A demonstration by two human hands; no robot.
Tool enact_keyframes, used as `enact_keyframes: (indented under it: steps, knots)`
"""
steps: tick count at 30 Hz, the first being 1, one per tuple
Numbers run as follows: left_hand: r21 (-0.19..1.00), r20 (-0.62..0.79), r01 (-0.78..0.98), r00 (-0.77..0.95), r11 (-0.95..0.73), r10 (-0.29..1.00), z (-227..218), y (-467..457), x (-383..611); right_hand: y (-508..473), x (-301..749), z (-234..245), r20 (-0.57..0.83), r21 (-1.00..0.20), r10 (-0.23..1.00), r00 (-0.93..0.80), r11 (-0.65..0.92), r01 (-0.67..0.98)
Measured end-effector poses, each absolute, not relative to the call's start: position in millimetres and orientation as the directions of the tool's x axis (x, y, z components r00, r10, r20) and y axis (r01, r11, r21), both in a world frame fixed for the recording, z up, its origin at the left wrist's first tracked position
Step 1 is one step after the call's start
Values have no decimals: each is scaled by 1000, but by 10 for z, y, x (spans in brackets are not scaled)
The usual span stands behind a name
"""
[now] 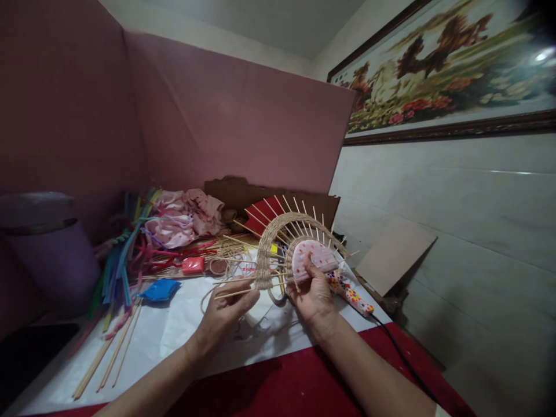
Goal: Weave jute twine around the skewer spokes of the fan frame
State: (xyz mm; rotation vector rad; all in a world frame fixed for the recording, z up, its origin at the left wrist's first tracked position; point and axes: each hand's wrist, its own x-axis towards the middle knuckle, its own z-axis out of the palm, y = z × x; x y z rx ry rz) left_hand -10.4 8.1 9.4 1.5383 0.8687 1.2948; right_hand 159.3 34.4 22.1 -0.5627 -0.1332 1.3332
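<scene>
A woven fan of thin wooden sticks and twisted cord is held up above the table, its stick ends spread outward. At its base is a half-round pad of pink dotted cloth. My right hand grips this pad, thumb on the front and fingers behind. My left hand is closed at the fan's lower left edge, with the end sticks and cord between thumb and fingers. Scissors lie below the fan, partly hidden by it.
A flower-patterned glue gun with a black cable lies to the right. Pipe cleaners, pink cloth, a blue packet, a red packet and loose sticks lie left. A purple bin stands far left.
</scene>
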Motion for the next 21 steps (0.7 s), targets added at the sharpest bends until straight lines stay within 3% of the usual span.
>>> enact_keyframes:
  steps: [8,15,21]
  knots:
    - [975,222,8,14,-222,975,13,142,-59,331,1581,237,-212,-480,946,243,116,-870]
    - [956,293,-24,91,-292,952,29,194,-148,332,1596,226,-227,-517,937,265,115,-848]
    - [956,287,-70,45,-284,957,4,278,-170,310,1585,209,-212,-591,947,240,71,-803]
